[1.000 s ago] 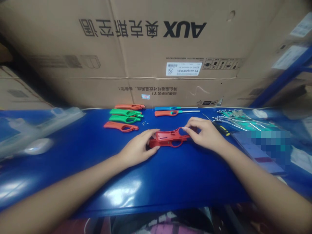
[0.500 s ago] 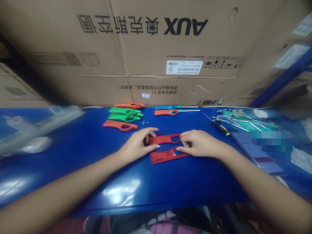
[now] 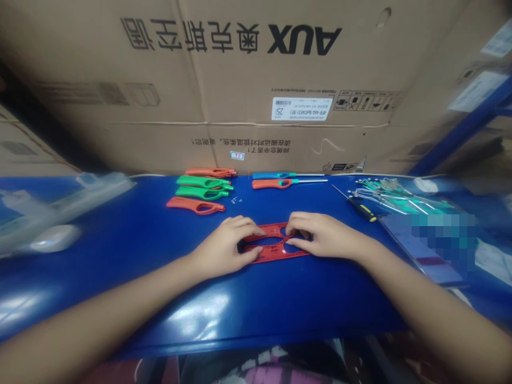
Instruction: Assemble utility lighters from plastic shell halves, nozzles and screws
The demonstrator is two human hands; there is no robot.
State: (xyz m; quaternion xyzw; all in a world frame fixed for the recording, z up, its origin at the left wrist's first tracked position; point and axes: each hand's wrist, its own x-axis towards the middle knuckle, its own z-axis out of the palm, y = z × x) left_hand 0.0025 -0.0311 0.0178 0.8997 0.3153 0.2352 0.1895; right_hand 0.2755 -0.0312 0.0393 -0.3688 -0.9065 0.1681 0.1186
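Two red plastic lighter shell halves lie side by side, flat on the blue table. My left hand grips their left end with curled fingers. My right hand pinches their right end near the finger hole. Both hands rest on the table top.
Orange and green lighter shells lie in a row at the back left. Two assembled lighters, blue and orange, lie behind. A screwdriver and metal rods are at the right. A big cardboard box walls the back.
The red shell was one piece a second ago. It came apart into two halves, and both halves now lie pressed close together, flat on the table.
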